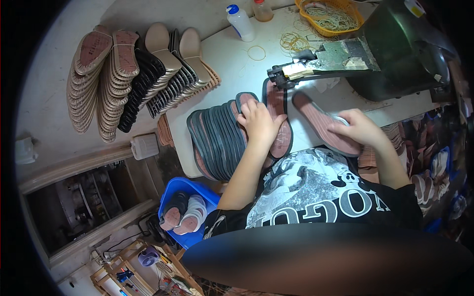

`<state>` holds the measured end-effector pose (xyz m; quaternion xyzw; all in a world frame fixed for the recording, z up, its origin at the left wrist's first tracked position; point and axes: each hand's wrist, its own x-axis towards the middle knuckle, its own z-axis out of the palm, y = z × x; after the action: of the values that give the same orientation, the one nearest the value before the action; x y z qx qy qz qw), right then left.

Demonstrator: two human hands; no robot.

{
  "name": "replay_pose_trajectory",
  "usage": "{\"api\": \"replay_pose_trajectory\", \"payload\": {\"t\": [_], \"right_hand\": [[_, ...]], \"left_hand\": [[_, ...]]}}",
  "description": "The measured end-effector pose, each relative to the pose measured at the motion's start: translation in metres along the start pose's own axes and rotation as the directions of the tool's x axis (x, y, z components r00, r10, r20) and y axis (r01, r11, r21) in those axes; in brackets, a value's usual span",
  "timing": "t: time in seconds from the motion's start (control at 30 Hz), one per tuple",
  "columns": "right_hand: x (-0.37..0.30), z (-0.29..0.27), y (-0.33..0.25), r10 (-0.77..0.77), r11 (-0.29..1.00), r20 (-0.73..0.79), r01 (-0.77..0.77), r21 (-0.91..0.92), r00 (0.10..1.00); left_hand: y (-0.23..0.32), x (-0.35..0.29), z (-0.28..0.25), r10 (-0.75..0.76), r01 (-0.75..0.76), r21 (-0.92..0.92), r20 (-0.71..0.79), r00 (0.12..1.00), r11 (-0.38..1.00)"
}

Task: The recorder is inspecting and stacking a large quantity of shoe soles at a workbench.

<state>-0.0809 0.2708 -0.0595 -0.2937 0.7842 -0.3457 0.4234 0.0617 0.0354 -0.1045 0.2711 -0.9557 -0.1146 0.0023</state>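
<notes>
My right hand [356,129] grips a brownish-red shoe sole [323,122] with a dark rim by its near end, thumb on top. The sole slants over the table, its far end pointing up and left. My left hand [257,121] is open, its fingers resting over the end of a row of dark-rimmed soles [217,140] that lean against one another. Its thumb reaches to a separate sole [282,135] lying lengthwise beside the row. The far end of that sole is under the head of a green machine arm [345,56].
Bundled beige and black soles [158,54] stand at the far left. A yellow basket [330,19] of rubber bands, loose bands [295,43] and a blue-capped bottle [241,23] are at the back. A blue bin [182,185] with tied soles sits below the table [217,54].
</notes>
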Motion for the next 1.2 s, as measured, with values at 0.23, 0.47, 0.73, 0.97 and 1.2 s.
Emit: {"api": "replay_pose_trajectory", "payload": {"t": [0.23, 0.47, 0.73, 0.97, 1.2], "right_hand": [[0.06, 0.072, 0.039, -0.113, 0.934, -0.191, 0.17, 0.315, 0.975], [0.04, 0.068, -0.055, -0.421, 0.773, -0.128, 0.43, 0.466, 0.898], [0.048, 0.043, -0.063, -0.459, 0.496, 0.03, 0.228, 0.838, 0.888], [0.064, 0.033, -0.052, -0.617, 0.526, 0.277, 0.125, 0.841, 0.736], [0.036, -0.001, -0.08, -0.462, 0.785, 0.343, 0.198, 0.587, 0.817]], "left_hand": [[-0.032, 0.002, -0.025, -0.275, 0.144, -0.52, -0.184, 0.944, 0.842], [-0.018, -0.027, -0.054, -0.252, -0.02, -1.0, -0.024, 0.967, 0.02], [0.018, 0.002, -0.065, 0.04, -0.01, -0.993, -0.015, 0.999, -0.12], [0.043, -0.007, -0.073, 0.093, -0.013, -0.992, -0.025, 0.995, -0.124], [0.047, -0.006, -0.078, 0.004, -0.238, -0.956, -0.24, 0.971, 0.174]]}}
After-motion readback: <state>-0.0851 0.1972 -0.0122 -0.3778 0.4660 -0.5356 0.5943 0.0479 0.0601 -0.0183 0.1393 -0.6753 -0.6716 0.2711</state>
